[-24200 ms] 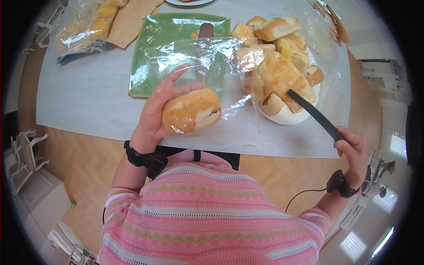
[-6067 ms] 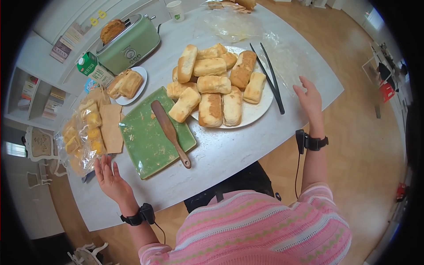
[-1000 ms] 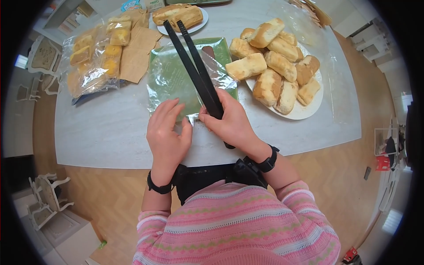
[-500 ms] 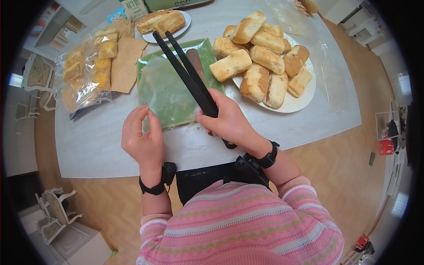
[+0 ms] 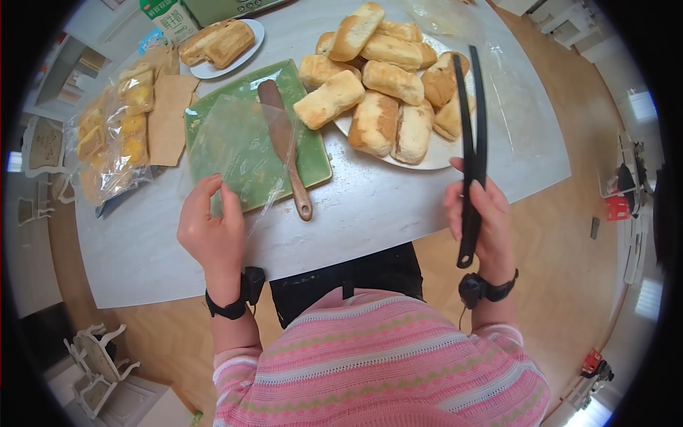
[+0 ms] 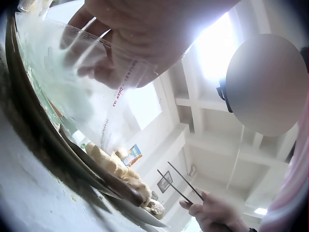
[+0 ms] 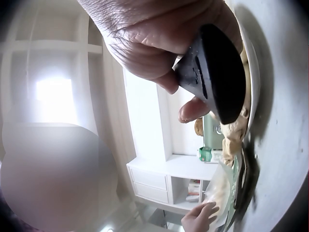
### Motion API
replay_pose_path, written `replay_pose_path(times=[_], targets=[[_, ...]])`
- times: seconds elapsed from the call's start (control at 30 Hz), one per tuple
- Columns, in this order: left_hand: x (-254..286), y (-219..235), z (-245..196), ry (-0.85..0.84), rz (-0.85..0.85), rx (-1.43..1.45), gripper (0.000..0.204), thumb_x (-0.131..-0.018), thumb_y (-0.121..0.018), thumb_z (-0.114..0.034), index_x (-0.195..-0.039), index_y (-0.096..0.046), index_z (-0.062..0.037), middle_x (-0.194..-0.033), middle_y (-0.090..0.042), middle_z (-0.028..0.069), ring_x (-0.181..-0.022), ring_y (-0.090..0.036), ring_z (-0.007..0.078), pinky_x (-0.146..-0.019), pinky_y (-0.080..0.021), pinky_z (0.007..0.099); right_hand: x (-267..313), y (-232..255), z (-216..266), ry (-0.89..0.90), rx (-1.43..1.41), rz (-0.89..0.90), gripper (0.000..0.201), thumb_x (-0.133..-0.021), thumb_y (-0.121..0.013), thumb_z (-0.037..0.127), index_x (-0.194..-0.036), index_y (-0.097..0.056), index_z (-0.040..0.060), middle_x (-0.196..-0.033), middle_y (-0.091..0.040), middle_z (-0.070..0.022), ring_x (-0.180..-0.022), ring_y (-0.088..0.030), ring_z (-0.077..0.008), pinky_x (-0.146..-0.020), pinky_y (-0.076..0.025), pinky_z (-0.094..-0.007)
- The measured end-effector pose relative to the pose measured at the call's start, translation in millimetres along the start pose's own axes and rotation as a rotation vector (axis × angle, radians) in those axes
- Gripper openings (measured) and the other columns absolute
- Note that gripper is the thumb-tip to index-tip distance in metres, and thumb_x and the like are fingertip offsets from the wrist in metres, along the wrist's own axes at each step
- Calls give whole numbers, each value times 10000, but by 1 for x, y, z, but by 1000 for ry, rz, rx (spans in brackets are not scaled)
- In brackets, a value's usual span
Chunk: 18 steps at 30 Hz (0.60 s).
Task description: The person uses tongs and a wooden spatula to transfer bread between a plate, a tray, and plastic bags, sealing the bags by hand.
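My left hand (image 5: pixel 212 222) pinches a clear plastic bag (image 5: pixel 238 139), which hangs over the green square plate (image 5: pixel 313 153). In the left wrist view the fingers show through the bag's film (image 6: pixel 87 96). A brown wooden spatula (image 5: pixel 284 149) lies on that plate, its handle past the near rim. My right hand (image 5: pixel 489 217) grips black tongs (image 5: pixel 473 171) near their hinged end, tips pointing away and slightly apart with nothing between them. Behind the tongs, a white round plate (image 5: pixel 420 162) carries a heap of small bread loaves (image 5: pixel 373 122).
At the left lie bagged yellow-topped buns (image 5: pixel 131 135) beside brown paper (image 5: pixel 169 128). Farther back are a small plate with toasted bread (image 5: pixel 220 44), a milk carton (image 5: pixel 169 20) and a green toaster (image 5: pixel 220 8). Loose clear plastic (image 5: pixel 523 107) lies at the right.
My right hand has left the bag and swung right with the tongs, toward the bread plate. My left hand has drawn left and keeps the bag. The view has turned to the right.
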State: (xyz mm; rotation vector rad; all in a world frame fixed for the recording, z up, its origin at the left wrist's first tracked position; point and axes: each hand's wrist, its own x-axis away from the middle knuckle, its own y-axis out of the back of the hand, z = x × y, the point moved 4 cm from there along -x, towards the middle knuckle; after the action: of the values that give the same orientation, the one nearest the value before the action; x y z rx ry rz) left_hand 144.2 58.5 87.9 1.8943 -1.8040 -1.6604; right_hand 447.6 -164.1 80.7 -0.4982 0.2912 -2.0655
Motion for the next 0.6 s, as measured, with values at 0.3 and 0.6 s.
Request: replay_pose_path(times=[0.3,0.6], targets=[[7,-8,4,40,78,31,144,-873,-713,-73,-1002,-745,-16,-984,-761,90,-887,-722,203,-762,-559,338,83,55,10,-325,16,-208,505,-1044,-513,264,-1423,-409,-53,-859,-676,-201,-478,-652,-224,-349,-472,-251],[12,-5,-1,41,69,52,112,-831,-714,0,-943,-724,-2,-982,-755,127,-902,-732,269,-810,-565,347,59,47,49,-533,180,-206,506,-1041,-495,277,-1384,-444,-92,-833,-698,-205,-449,-648,-193,-297,-412,-210]])
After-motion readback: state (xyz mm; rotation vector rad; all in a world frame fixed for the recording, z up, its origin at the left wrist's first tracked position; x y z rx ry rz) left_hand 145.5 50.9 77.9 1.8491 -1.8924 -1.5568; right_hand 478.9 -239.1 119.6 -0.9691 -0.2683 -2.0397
